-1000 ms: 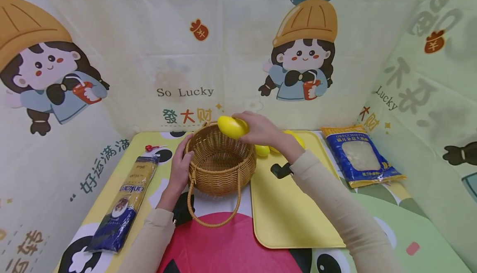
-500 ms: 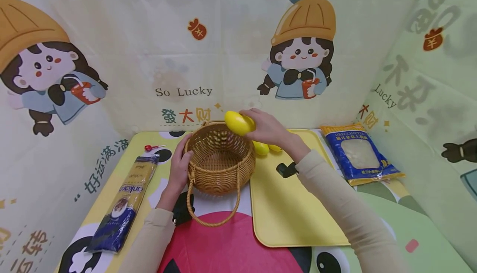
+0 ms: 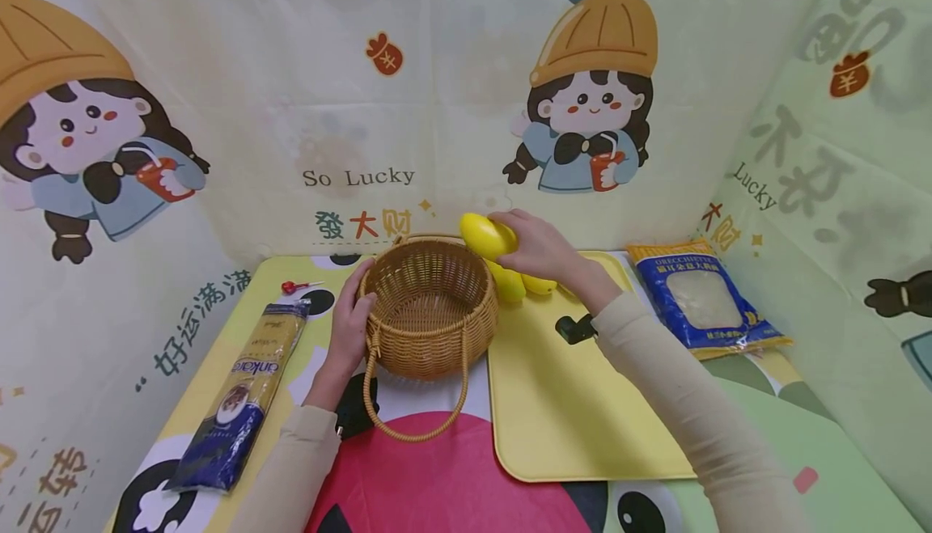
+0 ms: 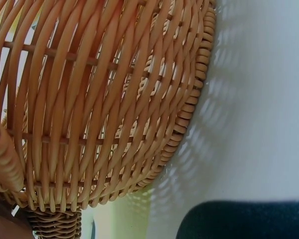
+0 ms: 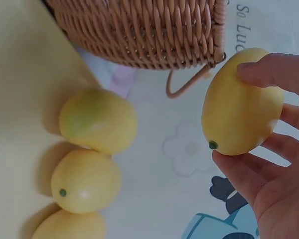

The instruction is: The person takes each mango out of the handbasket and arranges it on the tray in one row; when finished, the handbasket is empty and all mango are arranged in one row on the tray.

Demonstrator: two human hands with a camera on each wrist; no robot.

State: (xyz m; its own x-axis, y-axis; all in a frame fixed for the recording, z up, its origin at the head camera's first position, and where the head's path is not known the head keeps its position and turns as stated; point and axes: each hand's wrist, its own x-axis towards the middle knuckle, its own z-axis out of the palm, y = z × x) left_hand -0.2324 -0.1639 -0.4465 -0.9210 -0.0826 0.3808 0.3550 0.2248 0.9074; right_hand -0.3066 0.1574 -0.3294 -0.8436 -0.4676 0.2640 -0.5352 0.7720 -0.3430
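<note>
A brown wicker basket stands left of a yellow tray, its woven bottom showing and its handle folded toward the front. My left hand grips the basket's left rim; from the left wrist, the woven wall fills most of the view. Raised above the basket's right rim, my right hand holds a yellow lemon between thumb and fingers. The right wrist view shows this lemon with a small green stem end. Below lie more lemons in a row on the tray, partly hidden by my hand in the head view.
The yellow tray extends to the front right. Beyond it lies a blue pasta bag. To the left are a long spaghetti packet and small red-handled scissors. A printed cloth wall rises behind the table.
My right hand has moved right with the lemon, from over the basket's opening to above its right rim. My left hand keeps its grip and the basket stays in place.
</note>
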